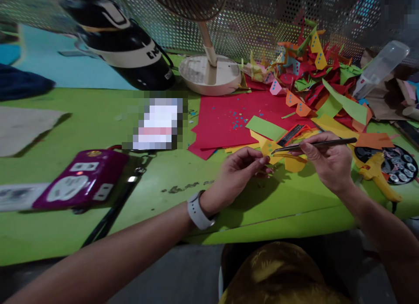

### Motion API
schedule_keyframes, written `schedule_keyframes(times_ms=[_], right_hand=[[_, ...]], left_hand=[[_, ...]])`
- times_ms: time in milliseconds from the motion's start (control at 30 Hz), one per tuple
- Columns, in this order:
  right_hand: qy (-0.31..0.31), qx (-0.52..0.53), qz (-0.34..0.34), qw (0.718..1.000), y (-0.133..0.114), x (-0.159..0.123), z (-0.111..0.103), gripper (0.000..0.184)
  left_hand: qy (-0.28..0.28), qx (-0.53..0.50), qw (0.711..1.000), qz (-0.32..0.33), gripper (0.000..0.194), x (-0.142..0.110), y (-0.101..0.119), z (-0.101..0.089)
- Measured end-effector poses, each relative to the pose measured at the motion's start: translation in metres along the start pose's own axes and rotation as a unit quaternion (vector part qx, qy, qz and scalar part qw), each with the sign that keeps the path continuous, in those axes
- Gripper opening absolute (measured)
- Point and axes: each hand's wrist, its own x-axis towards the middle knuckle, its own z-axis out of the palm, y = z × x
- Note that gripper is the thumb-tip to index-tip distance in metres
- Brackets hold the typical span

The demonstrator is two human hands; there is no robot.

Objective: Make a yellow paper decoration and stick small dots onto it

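My left hand [240, 173], with a pale watch band [198, 211] on its wrist, pinches the lower edge of a folded yellow paper piece [266, 143]. Small greenish dots show on that paper. In my right hand [330, 164] is a pair of dark tweezers [338, 142], held like a pen, their tip pointing left at the yellow paper close to my left fingertips. Whether the tip grips anything is too small to tell. A green paper strip [266, 128] and an orange-and-black cutter-like tool [293, 134] lie just behind.
Red sheets [216, 116] carry scattered blue bits. Behind stand a heap of cut coloured paper [307, 77], a fan base [209, 77] and a black bottle [131, 55]. A yellow glue gun [382, 177] lies right; a purple power strip [81, 179] and lit phone [159, 121] left.
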Motion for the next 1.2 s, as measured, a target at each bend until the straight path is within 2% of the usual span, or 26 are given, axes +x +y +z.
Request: schedule_keyframes(times_ms=[367, 833, 1200], right_hand=[[0.003, 0.021, 0.019, 1.000, -0.0020, -0.0010, 0.0008, 0.015], [-0.004, 0.036, 0.026, 0.999, -0.0010, -0.0019, 0.0013, 0.017], [-0.014, -0.001, 0.018, 1.000, -0.0020, -0.0018, 0.0018, 0.014]], left_hand=[[0.013, -0.013, 1.000, -0.012, 0.042, -0.0009, 0.0025, 0.0020], [0.013, 0.004, 1.000, -0.005, 0.039, -0.0012, 0.0027, 0.0021], [0.003, 0.016, 1.000, 0.002, 0.034, -0.0008, 0.0009, 0.0002]])
